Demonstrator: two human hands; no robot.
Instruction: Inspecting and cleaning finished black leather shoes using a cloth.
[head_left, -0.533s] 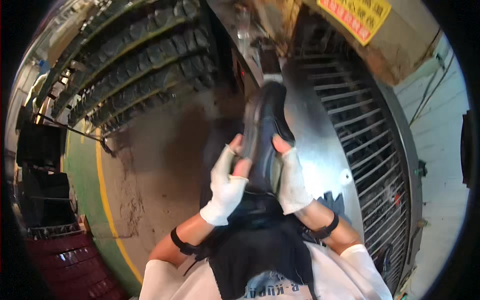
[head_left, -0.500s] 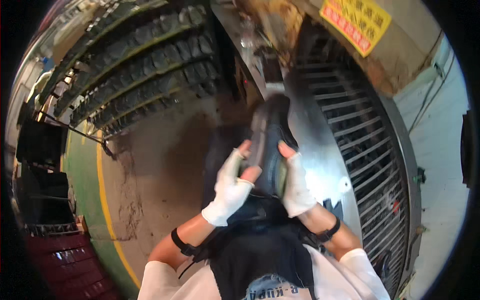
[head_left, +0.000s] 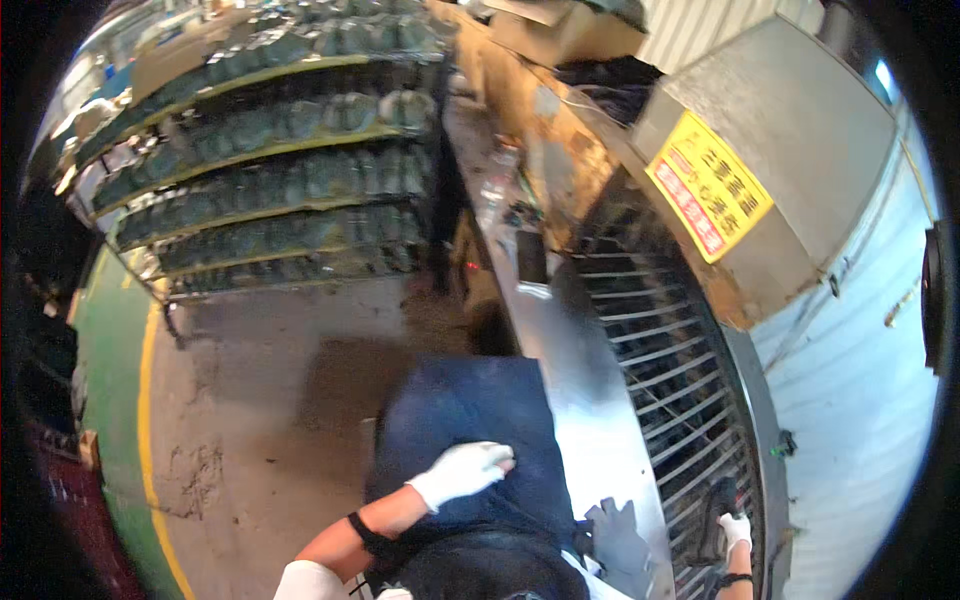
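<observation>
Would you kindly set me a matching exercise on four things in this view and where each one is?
Things:
1. left hand
2. right hand
3. yellow sign
4. shoe racks

Places:
A. on the grey machine housing, upper right
B. on the dark blue apron over the lap
C. at the roller conveyor, lower right
D. along the far side of the floor, upper left

Pairs: 1-B, 2-C, 3-A, 4-D

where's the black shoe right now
In the head view it sits at the lower right: the black shoe lies on the barred conveyor rack, under the gloved right hand, beside the shiny metal rail.
</observation>
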